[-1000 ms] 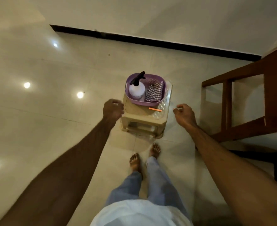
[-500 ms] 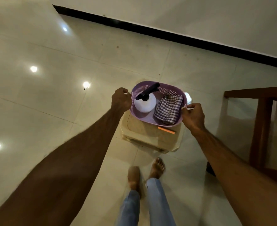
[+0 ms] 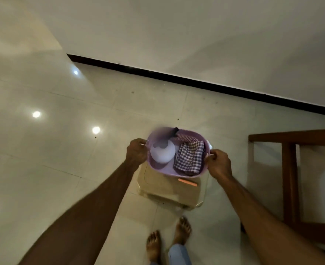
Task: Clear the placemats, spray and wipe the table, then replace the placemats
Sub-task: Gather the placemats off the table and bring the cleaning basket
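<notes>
i see two bare forearms, no sleeves showing, left hand (image 3: 136, 151) and right hand (image 3: 219, 163) ungloved. bare feet (image 3: 183, 229), light blue jeans leg (image 3: 178, 254) at the bottom edge.

Head view, looking steeply down, floor (image 3: 62, 150) below

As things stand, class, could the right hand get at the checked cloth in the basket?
Probably not yet. The right hand grips one end of the purple basket and the left hand grips the other. The checked cloth lies uncovered beside the spray bottle, so a freed hand could likely take it.
</notes>
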